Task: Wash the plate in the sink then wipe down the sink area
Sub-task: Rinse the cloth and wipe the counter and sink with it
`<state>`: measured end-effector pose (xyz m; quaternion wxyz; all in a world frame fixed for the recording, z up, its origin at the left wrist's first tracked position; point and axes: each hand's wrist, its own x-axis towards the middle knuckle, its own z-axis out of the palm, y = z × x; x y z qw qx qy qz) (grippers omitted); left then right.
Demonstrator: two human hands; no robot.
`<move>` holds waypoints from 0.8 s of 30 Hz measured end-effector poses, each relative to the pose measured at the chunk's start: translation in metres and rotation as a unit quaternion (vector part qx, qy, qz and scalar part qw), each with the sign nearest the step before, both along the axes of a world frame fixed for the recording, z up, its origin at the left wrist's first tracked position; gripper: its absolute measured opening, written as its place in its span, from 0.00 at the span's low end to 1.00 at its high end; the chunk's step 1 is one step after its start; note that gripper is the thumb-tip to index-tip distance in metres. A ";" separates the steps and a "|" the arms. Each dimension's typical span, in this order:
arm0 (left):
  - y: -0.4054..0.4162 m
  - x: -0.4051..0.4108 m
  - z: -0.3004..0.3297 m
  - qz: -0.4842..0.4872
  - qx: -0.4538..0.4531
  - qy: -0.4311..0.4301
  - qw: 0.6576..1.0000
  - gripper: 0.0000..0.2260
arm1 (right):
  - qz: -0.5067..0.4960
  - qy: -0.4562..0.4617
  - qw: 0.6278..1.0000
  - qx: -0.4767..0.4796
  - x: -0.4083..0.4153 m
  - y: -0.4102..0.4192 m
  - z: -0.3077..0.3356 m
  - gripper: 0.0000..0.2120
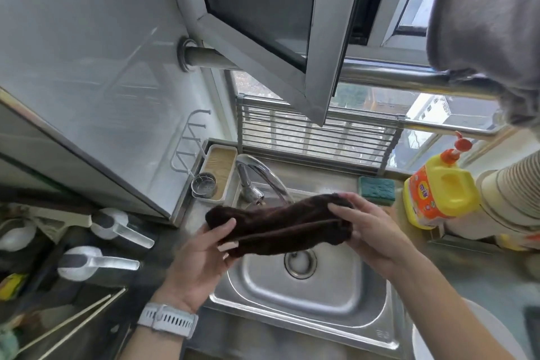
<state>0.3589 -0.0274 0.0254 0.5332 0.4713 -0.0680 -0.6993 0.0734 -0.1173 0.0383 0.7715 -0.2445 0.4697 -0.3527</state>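
A: Where is the cloth, and how does it lie?

B: The dark brown cloth [280, 225] hangs in the air over the sink [301, 295], under the faucet [263, 175]. Its long axis runs left to right, rising a little toward the right. The left hand [201, 257] pinches the left end with thumb on top; the right hand [368, 231] curls its fingers round the right end. So both hands are grasping the cloth — neither is nearer, one at each end.

A: And the plate?

B: At the lower right edge there is a white round rim [455, 330], beside the sink, which may be the plate; it cannot be told for sure. The basin itself holds no dish. By that, the wiping stage seems to be in hand — wringing or wetting the cloth looks the likely next move.

A: Any writing?

B: The yellow detergent bottle [438, 193] at the right has an orange label with characters, too blurred to read. A stamp on the sink's front rim is also illegible.
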 end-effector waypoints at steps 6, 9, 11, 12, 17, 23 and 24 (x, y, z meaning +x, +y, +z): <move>-0.013 -0.028 -0.091 -0.037 0.169 -0.111 0.979 0.26 | -0.038 0.149 0.981 0.116 -0.002 0.000 -0.093 0.13; -0.038 -0.046 -0.114 -0.002 0.199 -0.127 0.972 0.22 | -0.073 0.220 0.967 0.103 0.011 -0.020 -0.120 0.15; -0.054 -0.064 -0.120 -0.015 0.192 -0.149 0.970 0.20 | -0.091 0.264 0.958 0.058 0.022 -0.027 -0.122 0.14; -0.060 -0.074 -0.121 -0.024 0.187 -0.147 0.971 0.21 | -0.085 0.286 0.954 0.023 0.028 -0.026 -0.118 0.13; -0.070 -0.109 -0.115 -0.027 0.177 -0.025 0.984 0.31 | 0.093 0.332 0.926 -0.155 0.059 0.007 -0.102 0.17; -0.071 -0.098 -0.132 -0.009 0.165 -0.046 0.985 0.25 | -0.017 0.320 0.941 -0.108 0.033 -0.006 -0.115 0.13; -0.072 -0.096 -0.133 -0.014 0.158 -0.032 0.987 0.25 | -0.038 0.350 0.932 -0.088 0.032 -0.012 -0.120 0.09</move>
